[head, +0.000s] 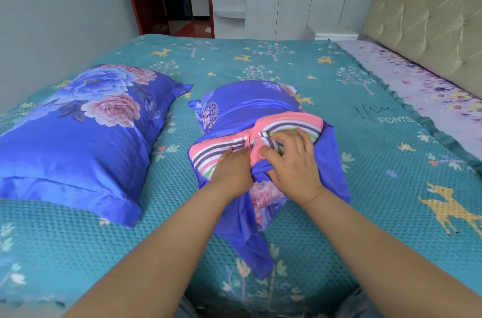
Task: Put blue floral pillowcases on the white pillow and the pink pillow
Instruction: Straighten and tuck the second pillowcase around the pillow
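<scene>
both hands (263,164) on pink striped pillow (221,147), half inside blue floral pillowcase (247,104)

Teal bedspread (339,98), right of the half-covered pillow: white printed capitals "FONTS", the last letter running into a fold; above it a dark script word, probably "free"; tiny lettering at its left edge too small to read
</scene>
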{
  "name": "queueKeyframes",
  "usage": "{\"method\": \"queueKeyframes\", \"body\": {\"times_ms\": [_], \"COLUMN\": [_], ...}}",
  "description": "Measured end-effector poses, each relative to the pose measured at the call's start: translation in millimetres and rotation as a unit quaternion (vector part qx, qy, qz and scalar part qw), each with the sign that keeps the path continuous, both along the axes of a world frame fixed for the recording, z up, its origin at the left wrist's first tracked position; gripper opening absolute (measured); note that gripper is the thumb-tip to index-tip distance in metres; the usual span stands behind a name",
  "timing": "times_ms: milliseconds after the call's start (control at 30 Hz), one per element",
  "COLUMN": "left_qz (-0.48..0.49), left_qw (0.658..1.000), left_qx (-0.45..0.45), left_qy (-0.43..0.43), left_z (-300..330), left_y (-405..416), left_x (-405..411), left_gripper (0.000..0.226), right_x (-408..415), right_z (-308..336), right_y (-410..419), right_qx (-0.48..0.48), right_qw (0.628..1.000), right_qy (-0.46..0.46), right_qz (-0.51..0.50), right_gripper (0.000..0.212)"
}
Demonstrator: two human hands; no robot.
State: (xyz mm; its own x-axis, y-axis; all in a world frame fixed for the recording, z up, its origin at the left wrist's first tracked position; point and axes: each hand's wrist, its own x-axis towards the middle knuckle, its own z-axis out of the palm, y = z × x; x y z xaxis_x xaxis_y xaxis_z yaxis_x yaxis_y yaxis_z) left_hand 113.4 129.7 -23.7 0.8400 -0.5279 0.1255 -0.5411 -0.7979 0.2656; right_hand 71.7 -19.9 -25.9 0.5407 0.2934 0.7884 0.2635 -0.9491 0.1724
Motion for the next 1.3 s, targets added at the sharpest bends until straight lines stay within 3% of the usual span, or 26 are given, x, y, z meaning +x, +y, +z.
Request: {"method": "queueKeyframes", "body": {"times_ms": [133, 233, 300, 333, 400, 433, 567, 700, 733, 800, 867, 900, 1033, 1067, 1233, 1300], "left_qz": [0.064, 0.171, 0.257, 0.285, 0.29, 0.278, 0.245, 0.203, 0.168, 0.111, 0.104, 0.106, 0.057, 0.053, 0.064, 0.079], "left_qw": [0.966, 0.933, 0.894, 0.858, 0.793, 0.786, 0.833, 0.878, 0.905, 0.968, 0.993, 0.994, 0.96, 0.951, 0.966, 0.973], "left_qx": [-0.225, -0.256, -0.339, -0.418, -0.536, -0.551, -0.493, -0.433, -0.389, -0.215, -0.044, -0.004, -0.045, -0.064, -0.128, -0.113], "left_qy": [-0.107, -0.188, -0.143, -0.093, -0.017, -0.012, -0.049, 0.005, 0.024, 0.066, 0.044, -0.001, -0.271, -0.299, -0.217, -0.187], "left_z": [-25, -33, -35, -34, -34, -36, -22, -5, -1, 11, 23, 28, 25, 24, 27, 26], "left_y": [9, 10, 5, 2, -2, -2, 5, 18, 25, 37, 46, 46, 45, 43, 25, 21], "left_x": [-9, -19, -22, -23, -22, -20, -3, 13, 18, 24, 25, 21, 7, 9, 3, -1], "left_gripper": [0.062, 0.068, 0.077, 0.081, 0.082, 0.08, 0.063, 0.043, 0.039, 0.035, 0.027, 0.023, 0.026, 0.025, 0.034, 0.03], "right_x": [8, 13, 16, 17, 20, 20, 21, 26, 28, 29, 25, 21, 8, 3, -11, -16], "right_z": [-1, 2, 8, 11, 14, 15, 16, 26, 26, 24, 25, 28, 42, 44, 33, 28], "right_y": [8, 8, 12, 15, 21, 24, 27, 25, 23, 14, 8, 5, -9, -10, -11, -6], "right_qx": [-0.074, -0.085, -0.083, -0.08, -0.068, -0.055, 0.072, 0.192, 0.206, 0.238, 0.213, 0.192, 0.182, 0.187, 0.244, 0.301], "right_qw": [0.992, 0.985, 0.985, 0.986, 0.987, 0.988, 0.986, 0.958, 0.945, 0.922, 0.923, 0.928, 0.938, 0.943, 0.936, 0.92], "right_qy": [0.102, 0.13, 0.126, 0.125, 0.121, 0.12, 0.111, 0.176, 0.212, 0.262, 0.281, 0.285, 0.259, 0.235, 0.132, 0.169], "right_qz": [-0.03, -0.07, -0.083, -0.082, -0.077, -0.079, -0.102, -0.123, -0.143, -0.159, -0.152, -0.146, -0.14, -0.142, -0.215, -0.187], "right_gripper": [0.053, 0.059, 0.058, 0.058, 0.06, 0.06, 0.061, 0.07, 0.072, 0.066, 0.045, 0.036, 0.027, 0.029, 0.057, 0.061]}}
